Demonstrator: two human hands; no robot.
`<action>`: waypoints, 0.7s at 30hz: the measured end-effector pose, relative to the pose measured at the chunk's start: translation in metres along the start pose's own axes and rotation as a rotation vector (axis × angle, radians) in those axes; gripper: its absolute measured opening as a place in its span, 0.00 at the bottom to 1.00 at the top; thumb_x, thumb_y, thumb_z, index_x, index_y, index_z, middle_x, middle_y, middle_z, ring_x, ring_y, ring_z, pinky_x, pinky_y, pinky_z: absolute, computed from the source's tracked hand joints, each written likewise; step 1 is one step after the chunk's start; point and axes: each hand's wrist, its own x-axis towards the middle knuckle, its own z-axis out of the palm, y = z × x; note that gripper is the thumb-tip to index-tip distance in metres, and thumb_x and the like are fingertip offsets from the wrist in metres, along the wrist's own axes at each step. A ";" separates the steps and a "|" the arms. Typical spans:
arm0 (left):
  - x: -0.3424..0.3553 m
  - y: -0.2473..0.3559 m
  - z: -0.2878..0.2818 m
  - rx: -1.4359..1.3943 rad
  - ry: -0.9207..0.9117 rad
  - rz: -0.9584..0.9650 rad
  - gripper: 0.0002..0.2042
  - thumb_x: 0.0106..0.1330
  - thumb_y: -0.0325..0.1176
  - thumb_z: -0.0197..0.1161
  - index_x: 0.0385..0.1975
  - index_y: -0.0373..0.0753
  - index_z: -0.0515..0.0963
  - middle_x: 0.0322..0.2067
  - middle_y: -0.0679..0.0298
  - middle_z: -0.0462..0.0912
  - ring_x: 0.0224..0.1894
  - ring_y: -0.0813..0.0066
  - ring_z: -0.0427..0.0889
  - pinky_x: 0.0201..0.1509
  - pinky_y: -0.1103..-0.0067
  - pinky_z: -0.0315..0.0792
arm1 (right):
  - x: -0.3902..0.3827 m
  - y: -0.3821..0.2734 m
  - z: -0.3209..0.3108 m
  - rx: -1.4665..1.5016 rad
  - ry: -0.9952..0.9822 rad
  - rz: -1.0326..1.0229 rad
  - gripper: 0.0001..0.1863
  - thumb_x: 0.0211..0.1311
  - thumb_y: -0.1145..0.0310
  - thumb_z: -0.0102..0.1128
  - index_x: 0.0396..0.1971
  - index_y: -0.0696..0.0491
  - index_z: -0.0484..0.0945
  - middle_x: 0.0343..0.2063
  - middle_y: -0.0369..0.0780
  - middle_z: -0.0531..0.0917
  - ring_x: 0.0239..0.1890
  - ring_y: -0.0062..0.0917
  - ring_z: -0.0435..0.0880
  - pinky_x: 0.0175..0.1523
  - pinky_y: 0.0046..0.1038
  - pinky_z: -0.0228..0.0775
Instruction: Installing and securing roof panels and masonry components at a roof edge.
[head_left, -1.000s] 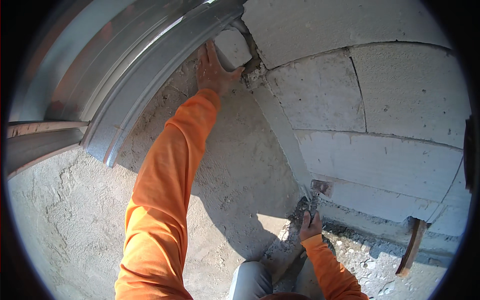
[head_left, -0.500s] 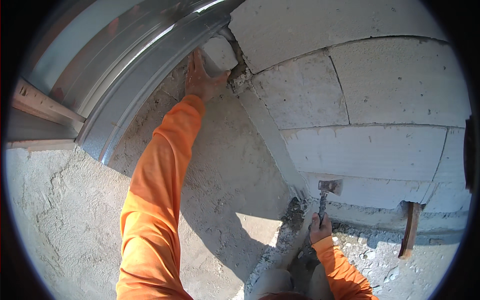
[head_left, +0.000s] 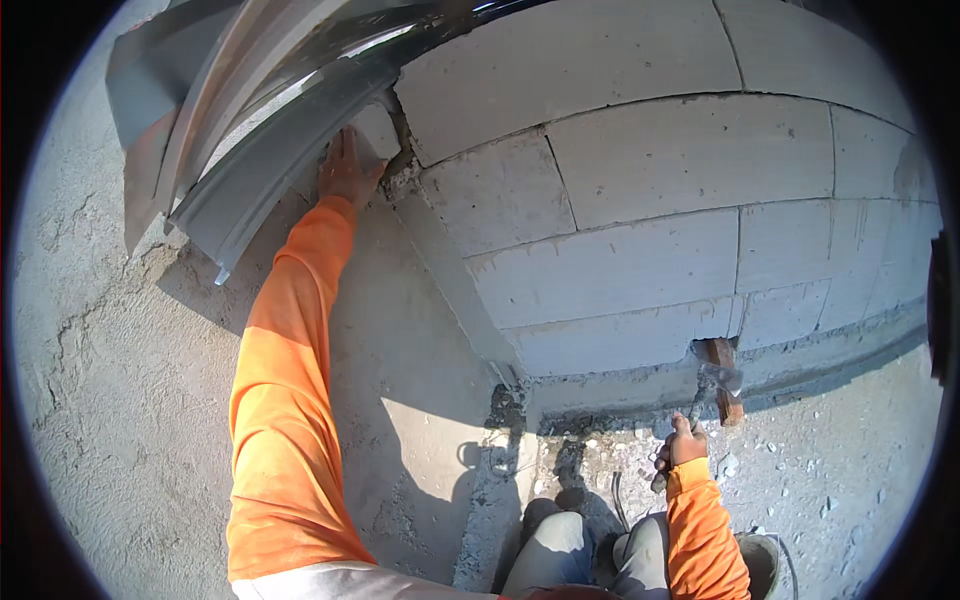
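Note:
A white block piece (head_left: 376,130) sits high in the wall corner, beside the curved metal sheet. My left hand (head_left: 348,175) is closed around its lower part, fingers up one side and thumb toward the wall; part of the grip is in shadow. Lower right, my right hand (head_left: 684,444) grips the handle of a small hatchet (head_left: 722,378). Its head has a flared blade, blurred now, and overlaps a wooden piece (head_left: 728,395) jutting from a notch at the wall's foot.
Large pale blocks form the wall (head_left: 640,155) on the right. Overhead left hang bent metal sheets (head_left: 250,190). Rough plaster (head_left: 90,340) covers the left surface. Broken bits lie on the ground (head_left: 800,480) near my knees (head_left: 555,550), with a bucket (head_left: 765,560) beside them.
The view has swung right, showing more wall, my knees and the bucket. The hatchet has come down to the wooden piece. My left hand stays at the block piece.

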 end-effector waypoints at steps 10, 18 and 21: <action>-0.012 -0.026 0.003 -0.398 0.200 0.019 0.32 0.56 0.43 0.54 0.62 0.45 0.54 0.60 0.52 0.58 0.62 0.56 0.58 0.62 0.65 0.59 | -0.064 -0.017 -0.119 -0.053 0.151 0.009 0.10 0.58 0.57 0.48 0.29 0.48 0.67 0.07 0.29 0.54 0.06 0.17 0.55 0.11 0.23 0.49; 0.013 -0.028 0.070 -0.168 0.277 0.103 0.22 0.58 0.46 0.51 0.48 0.37 0.70 0.50 0.53 0.70 0.55 0.55 0.67 0.57 0.66 0.62 | -0.150 0.028 -0.249 0.588 0.527 0.255 0.05 0.53 0.69 0.47 0.19 0.49 0.66 0.10 0.28 0.68 0.09 0.13 0.66 0.14 0.14 0.61; 0.144 -0.208 0.064 0.670 0.381 0.851 0.16 0.65 0.37 0.45 0.47 0.37 0.73 0.52 0.53 0.71 0.50 0.56 0.73 0.52 0.67 0.67 | -0.148 0.058 -0.252 0.601 0.579 0.282 0.07 0.52 0.69 0.51 0.18 0.49 0.67 0.10 0.31 0.70 0.10 0.17 0.70 0.12 0.16 0.59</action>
